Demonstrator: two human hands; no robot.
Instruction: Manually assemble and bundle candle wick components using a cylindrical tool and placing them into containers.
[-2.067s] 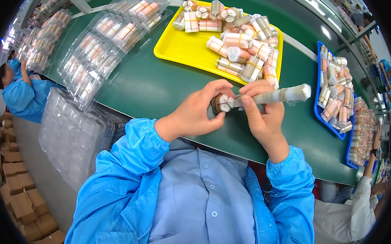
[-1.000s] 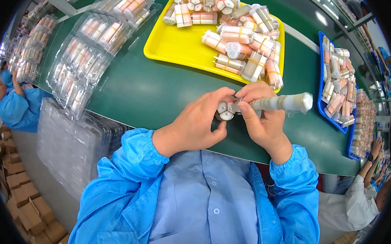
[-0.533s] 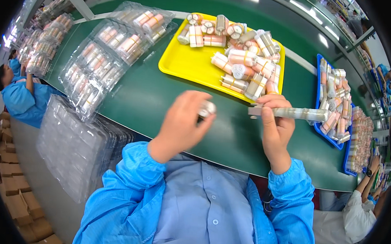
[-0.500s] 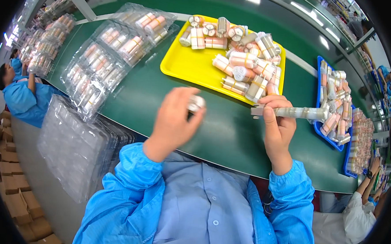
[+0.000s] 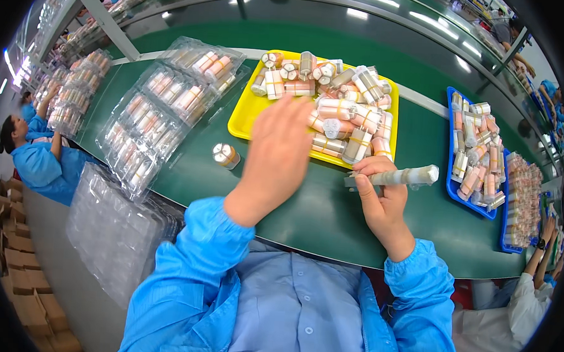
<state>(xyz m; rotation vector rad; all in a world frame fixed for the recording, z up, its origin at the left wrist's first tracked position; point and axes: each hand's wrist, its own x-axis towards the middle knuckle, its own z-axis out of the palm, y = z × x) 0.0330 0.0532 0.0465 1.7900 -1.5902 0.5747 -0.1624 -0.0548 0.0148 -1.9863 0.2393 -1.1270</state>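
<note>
Bundles (image 5: 355,145) look part-done: before the yellow tray (image 5: 243,115), the right hand (image 5: 384,207) clamps a tool (image 5: 409,176); the left hand (image 5: 277,150), apart, covers the tray's edge (too blurred to judge its grip). Left of the tray stands one bundle (image 5: 225,156), then filled packs (image 5: 147,124); many remain inside it.

A factory, judging by the long green workbench (image 5: 321,226), trays (image 5: 243,118) of parts (image 5: 366,118) and blue-smocked workers (image 5: 43,168)
</note>
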